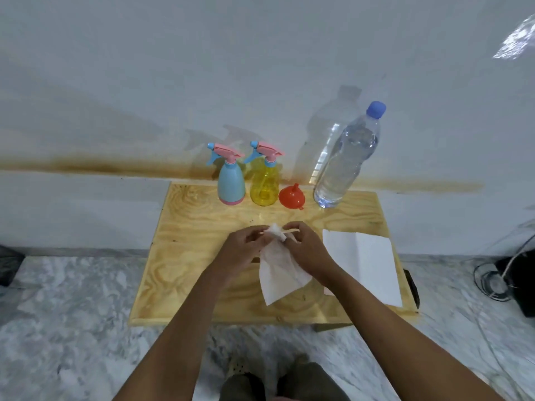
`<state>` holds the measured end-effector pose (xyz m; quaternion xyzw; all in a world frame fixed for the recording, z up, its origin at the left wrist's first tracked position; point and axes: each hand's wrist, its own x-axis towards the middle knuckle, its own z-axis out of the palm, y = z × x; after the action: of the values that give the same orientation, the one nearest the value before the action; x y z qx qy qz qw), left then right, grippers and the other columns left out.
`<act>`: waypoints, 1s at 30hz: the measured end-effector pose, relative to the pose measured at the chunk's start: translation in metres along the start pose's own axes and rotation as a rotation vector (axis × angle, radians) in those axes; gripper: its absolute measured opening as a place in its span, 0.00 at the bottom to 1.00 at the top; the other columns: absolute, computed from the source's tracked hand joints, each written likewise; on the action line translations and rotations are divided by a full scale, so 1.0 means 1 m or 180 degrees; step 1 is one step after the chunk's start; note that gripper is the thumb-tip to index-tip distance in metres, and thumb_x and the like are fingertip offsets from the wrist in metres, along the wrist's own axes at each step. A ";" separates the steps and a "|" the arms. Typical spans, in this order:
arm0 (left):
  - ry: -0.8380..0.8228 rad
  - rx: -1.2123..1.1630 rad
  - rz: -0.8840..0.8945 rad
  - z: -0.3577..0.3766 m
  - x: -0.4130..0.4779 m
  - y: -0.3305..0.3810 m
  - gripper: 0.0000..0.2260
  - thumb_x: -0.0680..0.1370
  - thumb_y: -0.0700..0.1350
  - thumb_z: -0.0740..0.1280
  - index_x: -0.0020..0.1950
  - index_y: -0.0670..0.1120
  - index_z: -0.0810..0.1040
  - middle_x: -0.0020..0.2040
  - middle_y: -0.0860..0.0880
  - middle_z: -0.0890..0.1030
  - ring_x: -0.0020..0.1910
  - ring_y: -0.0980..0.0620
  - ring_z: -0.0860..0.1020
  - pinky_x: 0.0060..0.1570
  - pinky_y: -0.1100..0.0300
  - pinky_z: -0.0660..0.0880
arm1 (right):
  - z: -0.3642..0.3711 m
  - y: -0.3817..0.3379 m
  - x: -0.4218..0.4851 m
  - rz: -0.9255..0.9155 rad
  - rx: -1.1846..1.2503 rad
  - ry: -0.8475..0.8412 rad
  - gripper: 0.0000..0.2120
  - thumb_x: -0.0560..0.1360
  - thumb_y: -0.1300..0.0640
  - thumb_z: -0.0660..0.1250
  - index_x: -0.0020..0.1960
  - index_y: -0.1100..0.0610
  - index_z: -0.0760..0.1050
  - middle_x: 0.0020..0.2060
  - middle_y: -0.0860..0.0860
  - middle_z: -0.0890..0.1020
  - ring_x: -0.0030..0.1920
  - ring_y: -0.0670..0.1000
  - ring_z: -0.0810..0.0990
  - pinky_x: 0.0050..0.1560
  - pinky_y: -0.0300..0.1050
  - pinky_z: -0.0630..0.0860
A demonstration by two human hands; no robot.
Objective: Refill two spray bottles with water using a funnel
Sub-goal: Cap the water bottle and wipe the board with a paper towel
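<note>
White tissue, pinched between the fingers of left hand and right hand over the near surface, could tear if they pull apart.

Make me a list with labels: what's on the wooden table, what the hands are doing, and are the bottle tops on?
Table: wooden table by a white wall
Back row, left to right: blue spray bottle, yellow spray bottle, red funnel, water bottle
Tops: both pink spray heads on; blue cap on the water bottle
Funnel: wide end down, spout up
Left hand: pinches the bunched top of the white tissue
Right hand: pinches the same tissue
Also: flat paper sheet on the right
</note>
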<state>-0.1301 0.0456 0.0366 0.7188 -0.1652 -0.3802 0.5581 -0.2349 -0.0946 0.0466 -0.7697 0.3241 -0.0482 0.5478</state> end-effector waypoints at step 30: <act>-0.0681 0.2062 0.0437 0.302 0.064 0.017 0.21 0.78 0.54 0.69 0.69 0.50 0.74 0.67 0.49 0.75 0.66 0.50 0.74 0.64 0.57 0.70 | -0.257 0.182 -0.057 0.0366 -0.0439 0.1911 0.11 0.80 0.46 0.65 0.55 0.51 0.82 0.48 0.41 0.83 0.51 0.43 0.81 0.48 0.28 0.71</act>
<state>-0.3057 -0.2070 0.0029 0.8019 -0.3828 -0.3428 0.3048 -0.4713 -0.3060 0.0054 -0.7369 0.5168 -0.2202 0.3760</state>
